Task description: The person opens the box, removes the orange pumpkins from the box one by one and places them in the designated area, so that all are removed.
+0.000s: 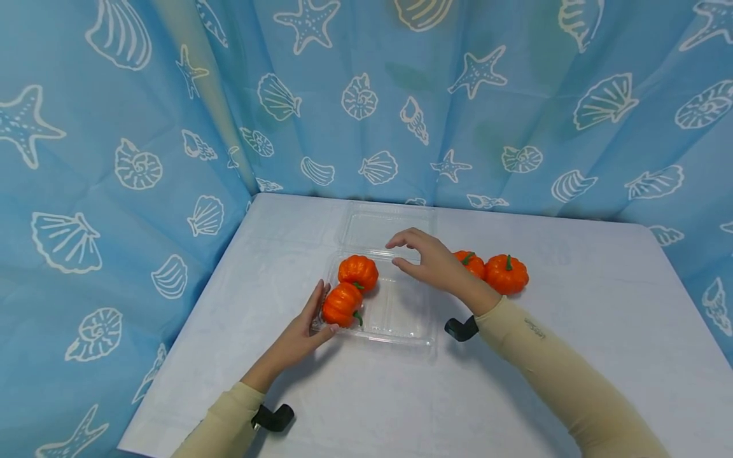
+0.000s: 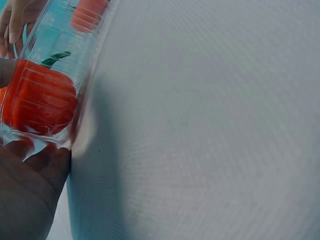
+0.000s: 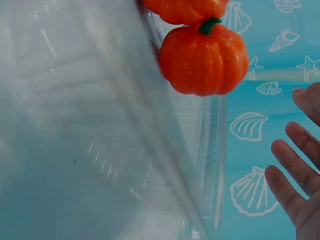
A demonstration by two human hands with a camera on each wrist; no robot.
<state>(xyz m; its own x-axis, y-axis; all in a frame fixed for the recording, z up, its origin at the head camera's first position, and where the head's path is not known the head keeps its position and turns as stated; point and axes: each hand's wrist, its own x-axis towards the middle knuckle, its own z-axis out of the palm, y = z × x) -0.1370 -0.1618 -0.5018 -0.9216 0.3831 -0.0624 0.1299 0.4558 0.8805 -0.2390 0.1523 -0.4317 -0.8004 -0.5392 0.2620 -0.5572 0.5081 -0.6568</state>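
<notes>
Head view: glossy, ribbed pumpkins [image 1: 359,272] in clear, probably plastic tray [image 1: 397,304]; left fingers [image 1: 312,301] and right fingers [image 1: 405,237] apart.

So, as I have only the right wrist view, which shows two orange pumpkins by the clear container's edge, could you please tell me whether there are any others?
Observer: Yes, the head view shows two more pumpkins on the table, to the right of the container; one is partly hidden by the right arm.

Operator: Thank you; and where is the left hand, please, since I cannot find it here?

Observer: In the head view, the left hand is at the container's left end, with its thumb near the front edge.
</notes>
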